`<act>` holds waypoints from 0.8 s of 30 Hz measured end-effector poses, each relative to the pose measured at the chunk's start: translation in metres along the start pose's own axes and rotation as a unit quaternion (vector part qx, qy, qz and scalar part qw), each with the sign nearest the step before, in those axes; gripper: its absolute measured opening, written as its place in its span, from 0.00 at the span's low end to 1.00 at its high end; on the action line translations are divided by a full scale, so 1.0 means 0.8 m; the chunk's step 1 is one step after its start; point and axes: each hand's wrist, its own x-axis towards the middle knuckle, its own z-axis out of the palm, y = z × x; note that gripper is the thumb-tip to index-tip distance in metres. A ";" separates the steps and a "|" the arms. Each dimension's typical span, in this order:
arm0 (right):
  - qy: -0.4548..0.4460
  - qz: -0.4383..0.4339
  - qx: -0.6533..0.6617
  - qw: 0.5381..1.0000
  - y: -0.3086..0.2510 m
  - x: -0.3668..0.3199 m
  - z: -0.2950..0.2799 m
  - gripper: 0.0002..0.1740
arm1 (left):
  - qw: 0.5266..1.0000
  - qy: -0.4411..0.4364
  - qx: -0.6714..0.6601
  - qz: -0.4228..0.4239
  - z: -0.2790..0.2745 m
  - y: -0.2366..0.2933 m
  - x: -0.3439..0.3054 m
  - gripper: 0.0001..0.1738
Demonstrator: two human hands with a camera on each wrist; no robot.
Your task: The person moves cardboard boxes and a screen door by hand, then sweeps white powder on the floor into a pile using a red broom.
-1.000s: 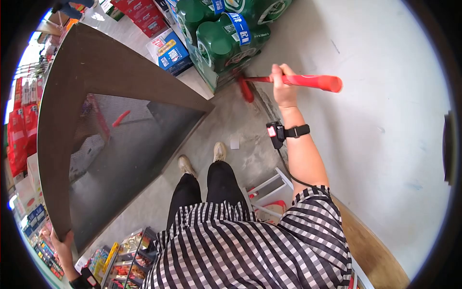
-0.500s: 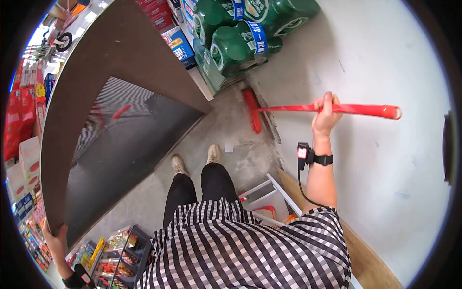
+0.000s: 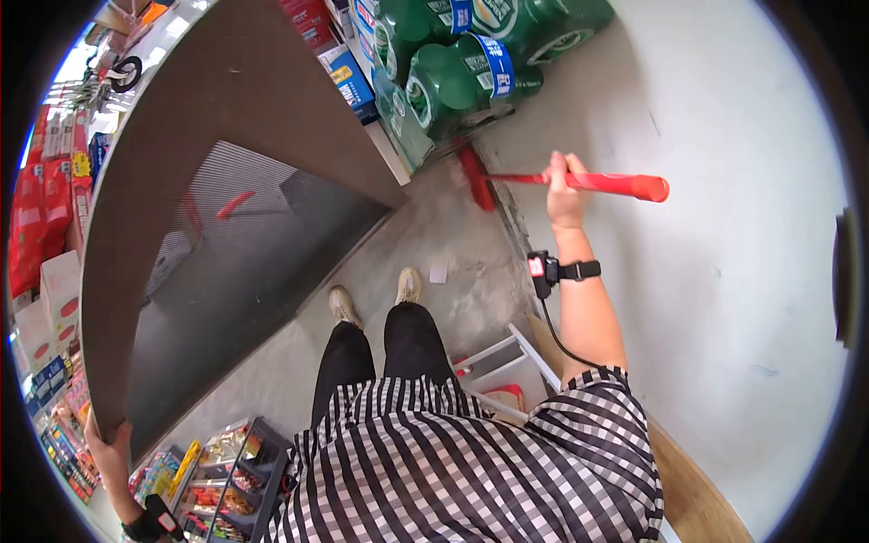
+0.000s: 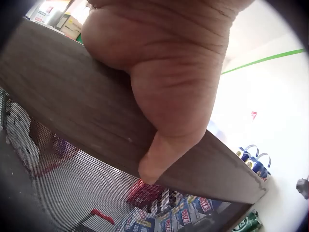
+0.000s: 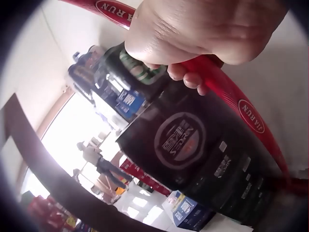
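My right hand (image 3: pixel 565 196), 2 o'clock, curled round red broom (image 3: pixel 623 185); broom head (image 3: pixel 475 179) blurred, 1 o'clock, near wall (image 3: pixel 724 271). My left hand (image 3: pixel 110 450), 8 o'clock, grips brown panel (image 3: pixel 226 81) by edge, fingers partly hidden. Floor (image 3: pixel 412 226) stretches between.

at left, panel (image 3: pixel 226 81), left hand (image 3: pixel 110 452) on its near edge. at right, wall (image 3: pixel 733 299). ahead, beside the wall, bottle packs (image 3: pixel 457 86), with boxes (image 3: pixel 348 83) to their left. just before the packs, broom (image 3: pixel 593 182), head beside the wall's foot, handle in right hand (image 3: pixel 566 199). between panel and wall, floor (image 3: pixel 425 231), shoes (image 3: pixel 409 285) on it, paper scrap (image 3: pixel 439 272) just right of them. near right, metal frame (image 3: pixel 534 356).
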 end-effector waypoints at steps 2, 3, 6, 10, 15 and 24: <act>0.025 0.056 0.013 0.998 -0.003 -0.007 -0.014 0.18 | 1.000 0.014 0.015 0.009 0.001 -0.015 0.005 0.27; 0.021 0.052 0.013 0.998 -0.002 -0.012 -0.017 0.18 | 0.999 0.020 0.036 0.019 0.003 -0.020 0.006 0.28; 0.023 0.085 0.070 0.994 -0.006 -0.020 -0.021 0.19 | 1.000 0.018 0.016 0.010 0.008 -0.015 0.009 0.30; 0.135 0.097 0.095 0.981 -0.032 -0.013 -0.026 0.18 | 1.000 -0.006 -0.006 -0.007 0.005 -0.011 0.010 0.30; 0.134 0.025 0.189 0.973 -0.065 0.001 -0.026 0.16 | 1.000 -0.017 0.001 0.010 -0.002 -0.019 0.014 0.25; -0.031 -0.049 -0.041 0.997 -0.012 0.005 0.030 0.17 | 0.998 -0.021 0.052 0.018 -0.011 0.001 0.002 0.22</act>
